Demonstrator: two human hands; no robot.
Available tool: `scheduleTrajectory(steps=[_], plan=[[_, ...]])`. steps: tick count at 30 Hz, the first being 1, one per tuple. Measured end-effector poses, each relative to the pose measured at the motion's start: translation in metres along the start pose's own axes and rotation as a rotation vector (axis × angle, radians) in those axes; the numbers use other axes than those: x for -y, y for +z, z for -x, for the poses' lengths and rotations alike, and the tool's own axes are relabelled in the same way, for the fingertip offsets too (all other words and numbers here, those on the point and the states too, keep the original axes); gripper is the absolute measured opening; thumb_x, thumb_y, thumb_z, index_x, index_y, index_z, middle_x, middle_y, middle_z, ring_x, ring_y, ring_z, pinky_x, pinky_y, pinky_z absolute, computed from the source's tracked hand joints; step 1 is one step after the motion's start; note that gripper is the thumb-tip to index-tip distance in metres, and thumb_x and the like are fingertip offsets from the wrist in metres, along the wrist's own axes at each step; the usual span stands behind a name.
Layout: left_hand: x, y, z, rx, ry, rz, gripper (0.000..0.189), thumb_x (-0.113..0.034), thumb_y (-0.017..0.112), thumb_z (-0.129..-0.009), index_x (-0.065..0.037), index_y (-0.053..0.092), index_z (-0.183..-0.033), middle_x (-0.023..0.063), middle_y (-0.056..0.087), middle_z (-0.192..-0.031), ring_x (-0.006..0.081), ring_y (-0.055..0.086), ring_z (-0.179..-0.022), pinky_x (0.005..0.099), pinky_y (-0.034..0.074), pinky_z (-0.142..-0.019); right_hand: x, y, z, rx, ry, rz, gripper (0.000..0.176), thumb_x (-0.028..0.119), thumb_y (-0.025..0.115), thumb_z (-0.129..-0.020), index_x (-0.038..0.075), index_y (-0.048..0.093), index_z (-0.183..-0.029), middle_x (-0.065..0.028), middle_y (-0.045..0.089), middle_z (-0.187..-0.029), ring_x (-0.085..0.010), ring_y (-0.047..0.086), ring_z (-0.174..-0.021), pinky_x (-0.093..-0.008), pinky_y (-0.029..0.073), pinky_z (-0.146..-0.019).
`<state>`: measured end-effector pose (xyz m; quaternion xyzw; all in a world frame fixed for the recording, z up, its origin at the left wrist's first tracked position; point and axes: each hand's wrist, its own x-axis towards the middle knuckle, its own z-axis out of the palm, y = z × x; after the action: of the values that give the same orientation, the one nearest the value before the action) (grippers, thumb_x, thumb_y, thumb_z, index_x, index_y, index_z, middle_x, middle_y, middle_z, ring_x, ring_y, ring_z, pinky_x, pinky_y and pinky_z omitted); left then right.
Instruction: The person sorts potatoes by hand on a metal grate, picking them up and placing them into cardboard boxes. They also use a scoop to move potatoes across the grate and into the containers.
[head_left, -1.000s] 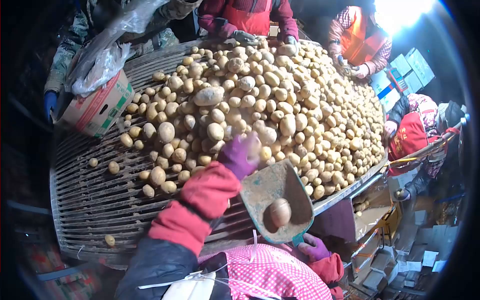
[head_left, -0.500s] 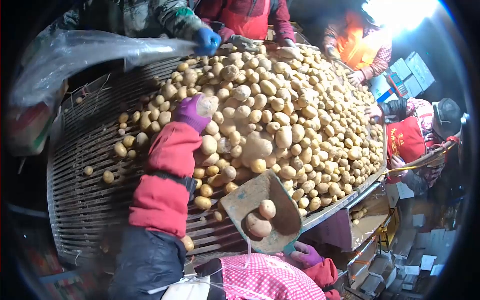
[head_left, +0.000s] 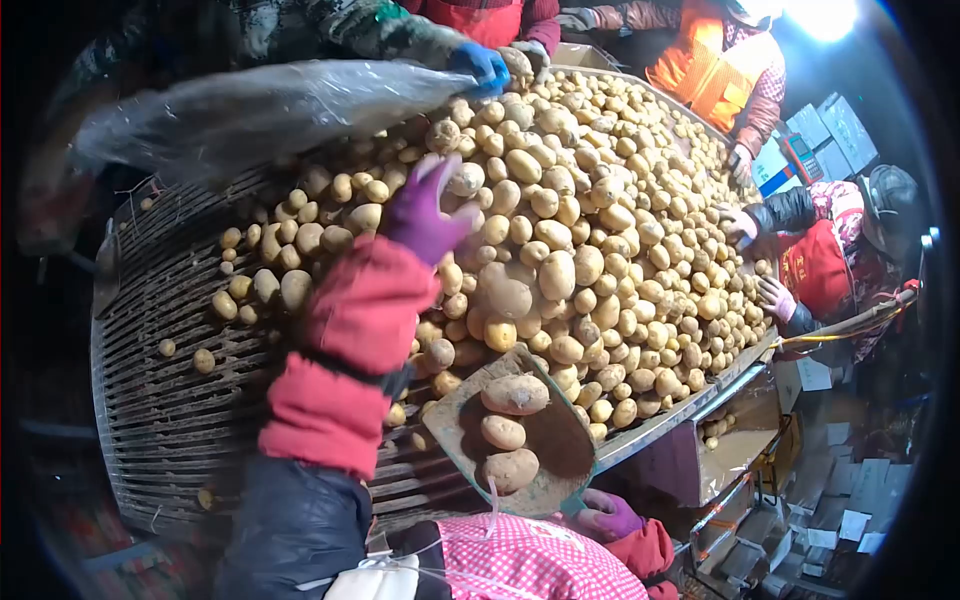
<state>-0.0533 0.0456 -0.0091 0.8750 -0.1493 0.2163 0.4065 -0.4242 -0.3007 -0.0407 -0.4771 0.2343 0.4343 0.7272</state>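
Note:
My left hand (head_left: 432,212), in a purple glove, reaches over the potato heap (head_left: 620,270) with fingers and thumb spread. A pale potato (head_left: 466,180) lies right by its fingers, and nothing shows in its grasp. My right hand (head_left: 607,514), also gloved in purple, is closed at the handle end of a worn scoop (head_left: 568,425). Part of that grip is hidden. The scoop rests at the heap's near edge with its mouth toward the potatoes. Inside it lie three potatoes: a long one (head_left: 515,394), a small one (head_left: 502,432) and a larger one (head_left: 510,470).
A slatted grading table (head_left: 160,400) carries the heap, with loose potatoes on its left. Across it, a co-worker's blue glove (head_left: 482,68) grips a clear plastic bag (head_left: 290,105). Other co-workers stand along the far and right sides. An open carton (head_left: 735,455) sits below the right edge.
The potato held by my left hand is now in the scoop, making three there. My left hand has opened and shifted right and slightly up. The co-worker's blue glove and bag moved right.

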Motion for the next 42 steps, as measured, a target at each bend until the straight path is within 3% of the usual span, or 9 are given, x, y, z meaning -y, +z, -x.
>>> scheduleTrajectory(steps=[7,11,14,16,18,22,26,35,42], plan=[[0.042,0.033,-0.029,0.232,-0.311,0.104,0.056,-0.025,0.072,-0.087,-0.012,0.053,-0.138,0.0141,0.063,-0.125,0.0197,0.061,-0.114,0.0317,0.048,-0.098,-0.007,-0.013,-0.011,0.001,0.008,-0.001,0.046,0.027,0.065,-0.088,0.002,0.058,-0.126,-0.0036,0.065,-0.11,-0.0119,0.058,-0.091,-0.0257,0.044,-0.078],[0.01,-0.008,0.015,0.12,0.003,0.459,0.052,-0.011,0.071,-0.088,-0.009,0.052,-0.137,0.0089,0.06,-0.129,0.0196,0.063,-0.108,0.0312,0.051,-0.094,-0.011,-0.015,-0.016,-0.032,0.015,-0.001,0.049,0.027,0.066,-0.087,0.001,0.056,-0.128,-0.006,0.065,-0.112,-0.0142,0.061,-0.094,-0.0279,0.046,-0.081],[-0.037,-0.045,0.082,0.349,-0.173,0.471,0.053,-0.011,0.075,-0.083,-0.008,0.057,-0.132,0.008,0.067,-0.116,0.0164,0.066,-0.099,0.0303,0.055,-0.085,-0.008,-0.014,-0.016,-0.031,0.021,-0.061,0.037,0.013,0.06,-0.089,-0.003,0.058,-0.122,-0.012,0.064,-0.115,-0.0212,0.063,-0.1,-0.0337,0.051,-0.09],[-0.054,-0.032,0.13,0.228,0.122,0.256,0.049,-0.016,0.075,-0.081,-0.007,0.06,-0.127,0.0129,0.068,-0.112,0.0232,0.068,-0.097,0.0321,0.055,-0.085,-0.006,-0.013,-0.017,-0.048,0.033,0.013,0.037,0.013,0.06,-0.089,-0.003,0.058,-0.122,-0.0112,0.064,-0.114,-0.0204,0.063,-0.099,-0.0329,0.051,-0.089],[-0.075,-0.029,0.169,0.591,-0.069,0.275,0.06,-0.028,0.076,-0.078,-0.009,0.058,-0.133,0.0165,0.064,-0.119,0.0285,0.066,-0.104,0.0383,0.053,-0.09,-0.006,-0.006,-0.014,-0.037,0.0,0.018,0.039,0.015,0.06,-0.088,-0.002,0.057,-0.123,-0.01,0.064,-0.11,-0.0193,0.062,-0.095,-0.0312,0.05,-0.085],[-0.077,-0.025,0.209,0.476,-0.169,0.348,0.054,-0.029,0.074,-0.08,-0.008,0.06,-0.128,0.0178,0.063,-0.122,0.0362,0.062,-0.11,0.0433,0.049,-0.096,0.002,0.009,-0.006,-0.033,-0.041,0.037,0.038,0.02,0.059,-0.085,-0.001,0.058,-0.118,-0.0086,0.064,-0.098,-0.0169,0.061,-0.085,-0.0282,0.048,-0.076],[-0.035,-0.058,0.194,0.131,0.128,-0.084,0.047,-0.024,0.072,-0.082,-0.007,0.062,-0.125,0.0143,0.062,-0.125,0.0332,0.059,-0.115,0.0453,0.046,-0.099,0.01,0.023,-0.001,-0.085,-0.079,0.127,0.04,0.025,0.062,-0.083,-0.001,0.059,-0.112,-0.009,0.065,-0.089,-0.0158,0.058,-0.074,-0.0269,0.046,-0.067],[0.003,-0.044,0.09,0.671,0.241,-0.794,0.052,-0.045,0.073,-0.075,-0.018,0.063,-0.118,0.0066,0.068,-0.102,0.0273,0.06,-0.106,0.0451,0.044,-0.093,-0.007,0.009,-0.021,-0.029,-0.122,0.126,0.04,0.029,0.063,-0.084,-0.001,0.059,-0.11,-0.0101,0.065,-0.09,-0.0157,0.056,-0.071,-0.0262,0.043,-0.064],[0.018,-0.023,0.097,0.501,0.28,-0.82,0.047,-0.042,0.077,-0.066,-0.02,0.064,-0.105,0.0043,0.067,-0.089,0.0257,0.062,-0.091,0.0436,0.045,-0.08,0.001,0.031,-0.007,-0.023,-0.119,0.115,0.044,0.031,0.062,-0.085,-0.002,0.058,-0.115,-0.0103,0.065,-0.09,-0.0168,0.056,-0.072,-0.0271,0.044,-0.067]])
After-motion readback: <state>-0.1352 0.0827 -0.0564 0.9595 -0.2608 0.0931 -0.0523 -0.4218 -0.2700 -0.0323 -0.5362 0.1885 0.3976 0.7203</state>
